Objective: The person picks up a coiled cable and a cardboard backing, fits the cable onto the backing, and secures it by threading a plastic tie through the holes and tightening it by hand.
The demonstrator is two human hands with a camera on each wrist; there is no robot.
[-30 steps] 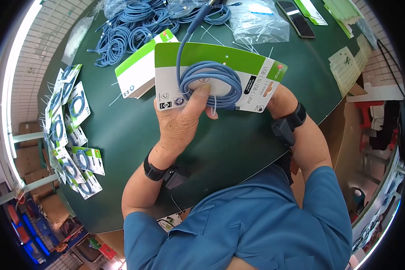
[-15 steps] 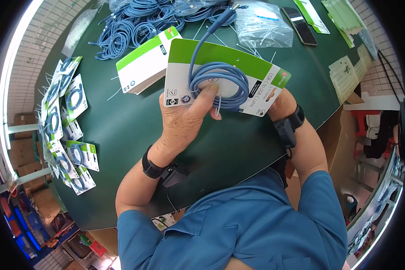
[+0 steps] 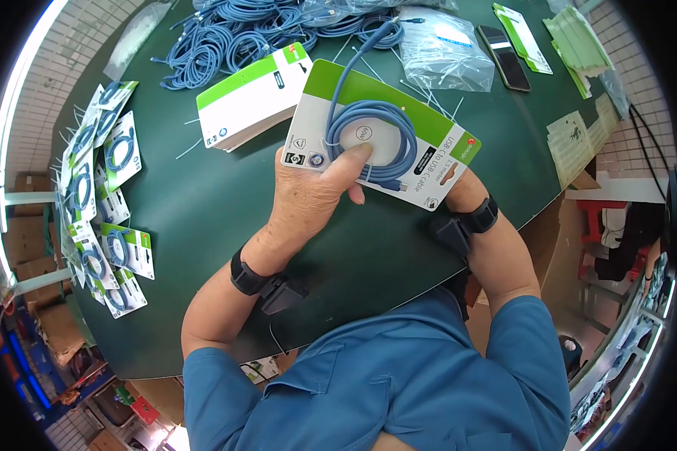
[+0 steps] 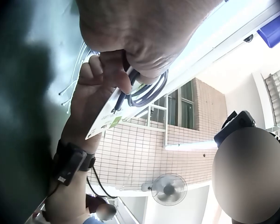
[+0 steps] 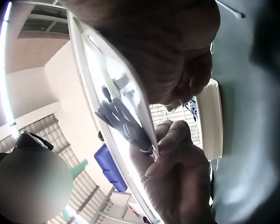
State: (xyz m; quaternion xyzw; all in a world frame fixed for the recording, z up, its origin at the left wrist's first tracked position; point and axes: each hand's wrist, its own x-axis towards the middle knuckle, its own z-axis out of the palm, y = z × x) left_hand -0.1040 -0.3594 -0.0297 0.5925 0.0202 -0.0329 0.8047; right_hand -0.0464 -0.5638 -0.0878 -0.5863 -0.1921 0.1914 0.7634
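My left hand [image 3: 308, 192] grips a green-and-white retail card [image 3: 444, 161] by its lower left edge, thumb pressed on the front. On the card lies a coiled blue USB-C cable [image 3: 410, 143], with white ties [image 3: 371, 173] around its sides. One plug end [image 3: 380, 34] sticks up past the card's top; another plug [image 3: 391, 185] sits at the coil's bottom. Behind the card's right side is my right hand [image 3: 466, 192], mostly hidden. The right wrist view shows its curled fingers [image 5: 191, 84] close behind the card; I cannot tell what they hold.
A stack of cards [image 3: 252, 105] lies behind the left hand. Further back are a heap of blue cables [image 3: 210, 45], a bag of white ties [image 3: 444, 56] and a phone [image 3: 504, 60]. Several carded cables [image 3: 120, 154] overlap along the left edge. Loose ties [image 3: 190, 146] lie about.
The card has shifted right relative to the card stack and tilted more, its right end dropping. The white tie loop sits closer to the coil, and the lower plug shows more.
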